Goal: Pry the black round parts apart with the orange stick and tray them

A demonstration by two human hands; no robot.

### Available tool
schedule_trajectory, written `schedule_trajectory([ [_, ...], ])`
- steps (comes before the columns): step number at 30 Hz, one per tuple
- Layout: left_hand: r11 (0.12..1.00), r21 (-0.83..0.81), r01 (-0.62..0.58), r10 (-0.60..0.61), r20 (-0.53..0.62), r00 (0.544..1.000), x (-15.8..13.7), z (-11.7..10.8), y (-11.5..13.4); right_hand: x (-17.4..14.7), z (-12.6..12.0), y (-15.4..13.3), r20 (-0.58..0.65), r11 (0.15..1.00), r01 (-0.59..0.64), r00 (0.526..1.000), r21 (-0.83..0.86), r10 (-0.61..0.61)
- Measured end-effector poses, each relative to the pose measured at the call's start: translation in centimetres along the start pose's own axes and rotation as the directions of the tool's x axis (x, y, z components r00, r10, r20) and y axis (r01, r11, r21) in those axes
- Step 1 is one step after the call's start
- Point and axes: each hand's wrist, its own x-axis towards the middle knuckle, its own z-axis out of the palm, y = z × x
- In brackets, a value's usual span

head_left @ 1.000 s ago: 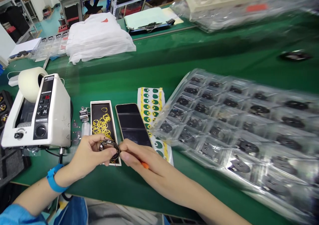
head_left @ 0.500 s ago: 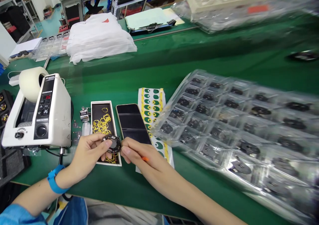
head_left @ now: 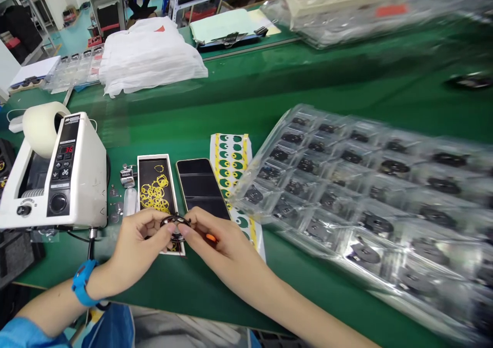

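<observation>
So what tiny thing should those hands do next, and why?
Perhaps the right hand should press gently on the round black part while the left hand holds it steady. Both thumbs rest on it, and the left fingers support its side. The orange thing in the right hand points away from it.

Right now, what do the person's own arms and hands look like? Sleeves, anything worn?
Left hand: ungloved, bright blue wristband, with a blue sleeve farther up. Right hand: ungloved, bare wrist, no sleeve in view.
</observation>
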Motion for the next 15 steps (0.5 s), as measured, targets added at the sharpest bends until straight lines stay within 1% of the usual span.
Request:
schedule_trajectory([
  [8,0.99,0.109,-0.088,0.087,0.018,0.996,-0.19,-0.16,-0.41,0.1,-0.09,0.13,0.032,0.999,0.033,0.999,-0.014,-0.033],
  [11,0.992,0.107,-0.068,0.061,0.065,0.996,-0.29,-0.25,-0.49,0.23,-0.2,0.1,0.05,0.999,0.049,0.998,0.013,-0.05],
  [15,0.993,0.105,-0.046,0.036,0.095,0.995,-0.27,-0.28,-0.33,0.31,-0.27,0.09,0.1,0.998,0.001,0.995,0.069,-0.008],
])
